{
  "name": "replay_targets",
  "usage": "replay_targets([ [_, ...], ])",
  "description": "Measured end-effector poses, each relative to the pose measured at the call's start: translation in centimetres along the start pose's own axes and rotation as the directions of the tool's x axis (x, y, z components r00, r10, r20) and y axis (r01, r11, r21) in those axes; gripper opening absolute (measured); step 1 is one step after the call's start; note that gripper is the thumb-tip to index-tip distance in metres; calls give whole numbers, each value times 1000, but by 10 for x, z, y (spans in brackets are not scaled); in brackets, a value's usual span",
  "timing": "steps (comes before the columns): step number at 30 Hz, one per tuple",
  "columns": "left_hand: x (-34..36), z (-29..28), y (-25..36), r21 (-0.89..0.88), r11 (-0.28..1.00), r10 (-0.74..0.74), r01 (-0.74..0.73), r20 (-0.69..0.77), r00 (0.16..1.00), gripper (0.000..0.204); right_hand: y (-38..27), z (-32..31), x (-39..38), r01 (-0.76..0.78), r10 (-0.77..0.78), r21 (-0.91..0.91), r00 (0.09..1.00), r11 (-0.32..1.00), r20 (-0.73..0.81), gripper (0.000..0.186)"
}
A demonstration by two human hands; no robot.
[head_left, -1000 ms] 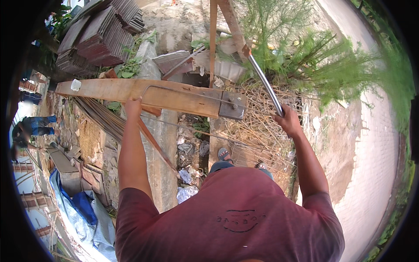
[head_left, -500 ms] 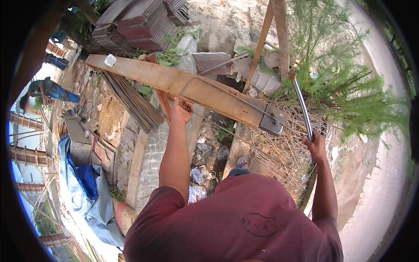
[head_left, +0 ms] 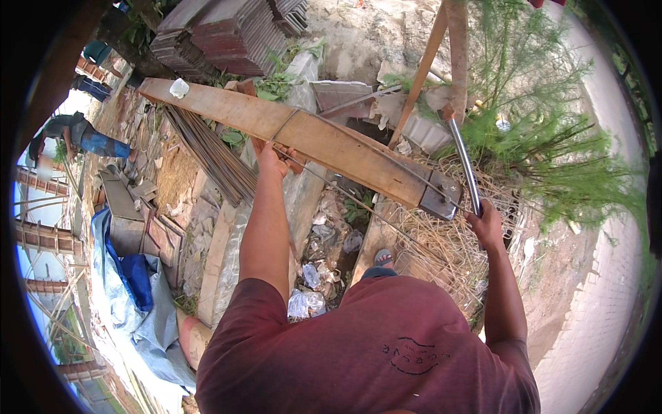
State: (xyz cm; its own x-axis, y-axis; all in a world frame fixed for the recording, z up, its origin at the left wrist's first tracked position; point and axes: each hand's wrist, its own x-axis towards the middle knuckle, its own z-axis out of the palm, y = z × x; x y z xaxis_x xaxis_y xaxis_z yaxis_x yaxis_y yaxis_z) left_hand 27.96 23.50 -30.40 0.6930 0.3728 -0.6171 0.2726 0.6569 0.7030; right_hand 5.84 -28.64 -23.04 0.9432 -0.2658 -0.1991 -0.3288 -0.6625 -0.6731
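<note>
My left hand (head_left: 274,160) is closed around a thin bent steel rod (head_left: 331,185) at the near edge of a long wooden plank (head_left: 317,141). From its square bend, one stretch of the rod runs along the plank top to a dark metal plate (head_left: 440,200) with pegs at the plank's right end. Another stretch slants from my left hand down to the right, over the dry twigs. My right hand (head_left: 485,224) grips the lower end of a silver metal pipe (head_left: 465,159) with a rusty tip, just right of the plate.
A bundle of steel rods (head_left: 210,155) lies under the plank's left part. Roof tiles (head_left: 238,38) are stacked behind. A green feathery bush (head_left: 545,138) and a pale wall (head_left: 586,331) stand on the right. Another person (head_left: 89,138) bends over at far left, beyond a blue tarpaulin (head_left: 148,331).
My left hand has moved a little left and away from me with the rod, whose bent end shifted against the plank. The right hand and pipe have moved slightly left, closer to the plate.
</note>
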Motion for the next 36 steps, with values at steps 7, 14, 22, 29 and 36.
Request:
replay_targets([
  [7, -3, -1, 6, 114, 993, -28, 27, 7, 1000, 38, 22, 6, 7, 53, -62, -210, 997, 976, -40, 29],
  [14, 18, -8, 11, 138, 990, 15, -15, 1, 1000, 34, -2, -6, 4, -18, 23, -128, 999, 992, 37, 34],
  [22, -47, 33, 10, 815, -191, 771, -547, 470, 431, 25, -2, -2, 3, -40, 39, 11, 999, 999, 37, 30],
  [29, -57, 75, -21, 792, -525, 364, -311, 539, 759, 70, 3, -2, 5, 40, -37, -70, 999, 997, 37, 30],
  [36, -36, 74, -27, 786, -558, 394, -268, 534, 748, 79, 4, -2, 4, 1, 2, -187, 1000, 982, 15, 39],
])
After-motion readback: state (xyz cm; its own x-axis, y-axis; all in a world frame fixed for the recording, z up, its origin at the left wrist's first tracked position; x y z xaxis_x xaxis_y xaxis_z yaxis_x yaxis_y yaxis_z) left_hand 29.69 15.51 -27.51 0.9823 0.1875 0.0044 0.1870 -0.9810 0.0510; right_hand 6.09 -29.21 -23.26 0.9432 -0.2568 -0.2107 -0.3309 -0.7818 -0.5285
